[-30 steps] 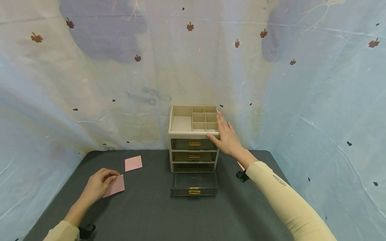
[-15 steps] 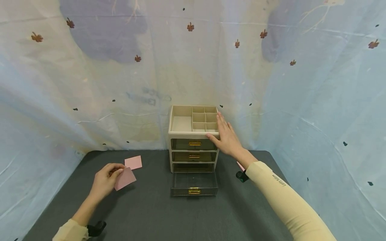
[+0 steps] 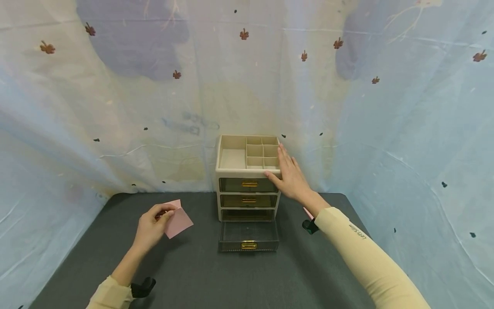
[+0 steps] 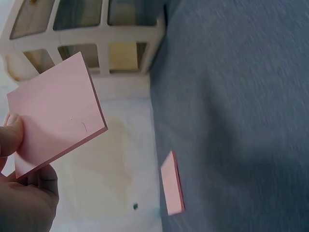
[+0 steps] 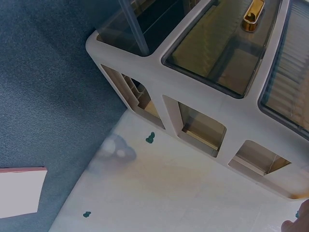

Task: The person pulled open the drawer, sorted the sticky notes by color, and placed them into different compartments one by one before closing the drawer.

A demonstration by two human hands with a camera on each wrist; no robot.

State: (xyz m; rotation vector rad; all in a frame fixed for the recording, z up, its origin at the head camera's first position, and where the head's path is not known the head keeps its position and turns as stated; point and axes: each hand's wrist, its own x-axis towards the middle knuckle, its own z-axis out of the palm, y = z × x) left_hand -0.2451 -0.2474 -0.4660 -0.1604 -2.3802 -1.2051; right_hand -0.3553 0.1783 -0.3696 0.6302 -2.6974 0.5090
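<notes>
My left hand [image 3: 152,228] pinches a square pink sticky note pad [image 3: 179,223] by its edge, between thumb and fingers, above the dark table. In the left wrist view the pad [image 4: 60,111] is tilted and shows its thickness. Behind it on the table lies a second pink pad [image 4: 172,186], partly covered in the head view. My right hand [image 3: 292,178] rests on the top right edge of a cream desktop drawer organizer [image 3: 247,173], fingers straight. The organizer's bottom drawer [image 3: 248,234], clear grey with a gold handle, is pulled out; the upper two are closed.
Another pink pad [image 5: 21,193] lies on the table right of the organizer, mostly hidden by my right forearm in the head view. Compartments divide the organizer's top. A patterned cloth [image 3: 251,94] hangs behind the table [image 3: 216,279].
My left hand has lifted the pink pad from the table and carried it rightward, now past the front of the second pad. My right hand and the organizer have stayed still.
</notes>
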